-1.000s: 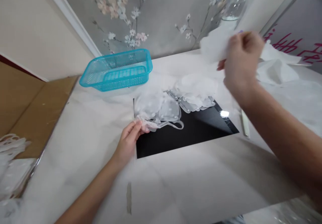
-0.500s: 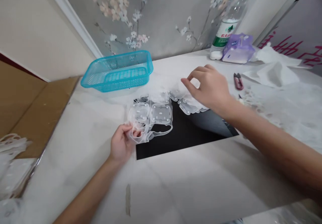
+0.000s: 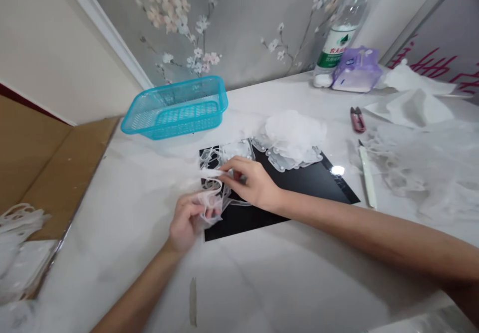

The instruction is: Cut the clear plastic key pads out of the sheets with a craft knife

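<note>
My left hand [image 3: 185, 222] grips a bunched, translucent white mesh piece [image 3: 211, 198] at the near edge of a black mat [image 3: 310, 183]. My right hand [image 3: 249, 183] comes in from the right and pinches the same piece between thumb and fingers, so both hands are close together. Part of the mesh trails over the mat toward the far side. Beyond my right hand, a fluffy white mass [image 3: 294, 136] lies on scalloped, dotted translucent sheeting [image 3: 284, 159] at the mat's far edge.
A turquoise plastic basket [image 3: 175, 108] stands behind the mat. Small red snips [image 3: 358, 119] and a white-handled blade [image 3: 367, 173] lie to the right, near white fabric sheets [image 3: 409, 103]. A water bottle [image 3: 337, 39] and purple tissue pack [image 3: 355, 70] stand at the back. Cardboard [image 3: 37, 168] lies left.
My right hand has moved left from the fluffy mass to the mesh piece and taken hold of it. My left hand has drawn the mesh closer, and the fluffy mass is now uncovered.
</note>
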`<state>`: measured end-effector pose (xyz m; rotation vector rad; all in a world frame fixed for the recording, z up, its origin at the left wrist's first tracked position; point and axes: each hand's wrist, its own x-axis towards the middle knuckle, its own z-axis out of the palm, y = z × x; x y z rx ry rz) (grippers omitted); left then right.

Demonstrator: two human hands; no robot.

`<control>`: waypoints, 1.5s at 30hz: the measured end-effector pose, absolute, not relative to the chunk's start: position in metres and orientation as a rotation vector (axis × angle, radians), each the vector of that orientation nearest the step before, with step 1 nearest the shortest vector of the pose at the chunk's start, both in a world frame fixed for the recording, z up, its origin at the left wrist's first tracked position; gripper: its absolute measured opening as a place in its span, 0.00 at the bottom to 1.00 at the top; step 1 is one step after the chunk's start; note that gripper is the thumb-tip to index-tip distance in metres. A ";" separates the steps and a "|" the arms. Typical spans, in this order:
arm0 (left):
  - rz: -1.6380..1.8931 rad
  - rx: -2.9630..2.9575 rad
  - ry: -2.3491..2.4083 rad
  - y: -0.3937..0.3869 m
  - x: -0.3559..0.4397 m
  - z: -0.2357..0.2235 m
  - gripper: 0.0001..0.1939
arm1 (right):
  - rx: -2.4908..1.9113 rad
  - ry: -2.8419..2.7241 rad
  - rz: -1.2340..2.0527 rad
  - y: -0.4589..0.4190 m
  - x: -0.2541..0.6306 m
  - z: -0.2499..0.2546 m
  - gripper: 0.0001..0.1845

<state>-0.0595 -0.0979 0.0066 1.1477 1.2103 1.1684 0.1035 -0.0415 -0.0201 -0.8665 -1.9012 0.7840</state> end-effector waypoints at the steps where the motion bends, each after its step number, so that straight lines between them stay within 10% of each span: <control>1: 1.257 1.122 1.271 -0.097 -0.060 0.004 0.09 | -0.914 -1.812 0.753 -0.043 0.105 -0.020 0.07; 7: 1.597 1.072 1.529 -0.088 -0.069 -0.001 0.03 | -0.977 -1.722 0.747 -0.048 0.104 -0.016 0.11; 24: 1.187 1.351 1.383 -0.094 -0.058 0.002 0.17 | -0.738 -2.107 0.634 -0.058 0.105 -0.011 0.10; 38: 1.028 1.432 1.314 -0.092 -0.063 0.000 0.17 | -0.814 -1.746 1.371 -0.051 0.104 -0.011 0.13; 45: 1.006 1.444 1.374 -0.093 -0.060 -0.001 0.15 | -0.931 -2.006 0.715 -0.050 0.110 -0.005 0.09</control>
